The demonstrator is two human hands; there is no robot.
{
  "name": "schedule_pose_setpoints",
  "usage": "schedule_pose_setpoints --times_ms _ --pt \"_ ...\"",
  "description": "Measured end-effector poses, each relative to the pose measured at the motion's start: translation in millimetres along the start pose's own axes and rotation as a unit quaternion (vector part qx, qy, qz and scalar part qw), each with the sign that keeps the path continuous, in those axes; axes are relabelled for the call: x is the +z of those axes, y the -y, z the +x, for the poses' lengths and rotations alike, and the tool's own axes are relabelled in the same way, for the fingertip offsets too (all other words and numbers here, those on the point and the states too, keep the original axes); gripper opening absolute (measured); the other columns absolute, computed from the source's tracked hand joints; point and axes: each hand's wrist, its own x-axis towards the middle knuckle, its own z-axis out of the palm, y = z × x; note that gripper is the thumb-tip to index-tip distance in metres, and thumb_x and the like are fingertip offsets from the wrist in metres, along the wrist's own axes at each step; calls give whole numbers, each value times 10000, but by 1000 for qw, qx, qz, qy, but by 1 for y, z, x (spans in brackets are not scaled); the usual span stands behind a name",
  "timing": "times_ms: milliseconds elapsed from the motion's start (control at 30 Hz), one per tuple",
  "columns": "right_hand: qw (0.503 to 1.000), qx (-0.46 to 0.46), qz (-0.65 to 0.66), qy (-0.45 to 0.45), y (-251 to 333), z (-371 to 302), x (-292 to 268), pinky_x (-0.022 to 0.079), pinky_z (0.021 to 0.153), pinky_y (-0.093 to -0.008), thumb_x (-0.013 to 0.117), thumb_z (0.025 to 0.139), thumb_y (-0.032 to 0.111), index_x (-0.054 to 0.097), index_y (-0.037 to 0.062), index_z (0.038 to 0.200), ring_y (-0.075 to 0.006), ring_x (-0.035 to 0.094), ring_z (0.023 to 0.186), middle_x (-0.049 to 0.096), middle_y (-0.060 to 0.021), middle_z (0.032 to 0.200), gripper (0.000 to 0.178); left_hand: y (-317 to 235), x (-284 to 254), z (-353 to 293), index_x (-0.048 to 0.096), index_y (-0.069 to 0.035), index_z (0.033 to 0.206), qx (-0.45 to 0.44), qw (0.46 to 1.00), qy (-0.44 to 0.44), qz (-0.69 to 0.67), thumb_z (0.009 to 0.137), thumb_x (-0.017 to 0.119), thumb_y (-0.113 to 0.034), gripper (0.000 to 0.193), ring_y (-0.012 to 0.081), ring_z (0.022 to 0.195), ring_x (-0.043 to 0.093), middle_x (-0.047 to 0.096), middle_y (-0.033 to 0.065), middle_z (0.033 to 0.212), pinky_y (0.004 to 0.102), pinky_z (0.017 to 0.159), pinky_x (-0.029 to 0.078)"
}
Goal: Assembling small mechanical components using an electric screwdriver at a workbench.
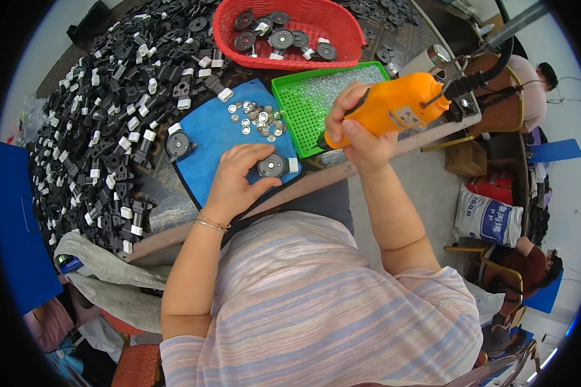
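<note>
My left hand [235, 175] grips a black round wheel-like part [274, 166] with a white tab, on the front right of a blue mat [203, 151]. In my right hand [366, 137] is an orange electric screwdriver [400, 106]. Its dark tip points left, over the near right corner of a green perforated tray [295, 115], apart from the black part. Small shiny metal pieces [342, 79] fill the tray's far part. Several round silver caps [263, 119] lie loose on the mat. Another black wheel-like part [177, 144] with a white tab rests at the mat's left edge.
A large heap of black parts with white tabs [126, 109] covers the table's left side. Behind the tray stands a red basket [290, 63] holding several wheel-like parts. A cable [474, 84] hangs from the screwdriver's rear. Other people sit at the right, beyond a white sack [487, 216].
</note>
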Motion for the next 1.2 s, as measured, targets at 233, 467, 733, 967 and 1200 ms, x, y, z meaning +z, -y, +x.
schedule_pose_setpoints --times_ms 233,467,733,967,1200 --pt "998 -59 36 12 23 10 16 437 536 -277 623 759 113 491 3 1003 -176 534 590 510 -138 885 298 2 0 -1 613 -73 1084 1 1000 3 9 616 796 -217 523 265 1042 541 617 82 1092 360 922 379" --pt "996 -33 62 60 -3 7 61 447 508 -234 653 737 71 486 -13 982 -148 533 577 513 -134 855 308 2 -1 -1 600 -79 1074 16 1000 -4 14 621 789 -189 502 267 1026 544 616 70 1085 364 894 380" --pt "997 -4 5 74 -9 5 67 449 518 -216 617 743 16 486 -16 970 -125 523 588 517 -121 834 264 -1 -2 -2 598 -101 1054 -9 1000 4 1 623 785 -188 477 272 1015 541 616 62 1069 375 894 372" --pt "998 41 36 45 -2 5 74 442 543 -221 622 732 39 504 2 916 -122 514 643 531 -93 783 221 -3 -1 -1 598 -98 1045 -6 1000 -3 -3 622 783 -184 469 273 1012 539 616 61 1063 375 889 374" --pt "994 24 -52 98 -9 8 76 413 632 -254 627 691 45 523 32 839 -136 490 727 553 -67 773 181 6 4 0 593 -83 961 10 999 -19 -34 621 780 -175 399 280 961 547 616 69 990 378 851 387"
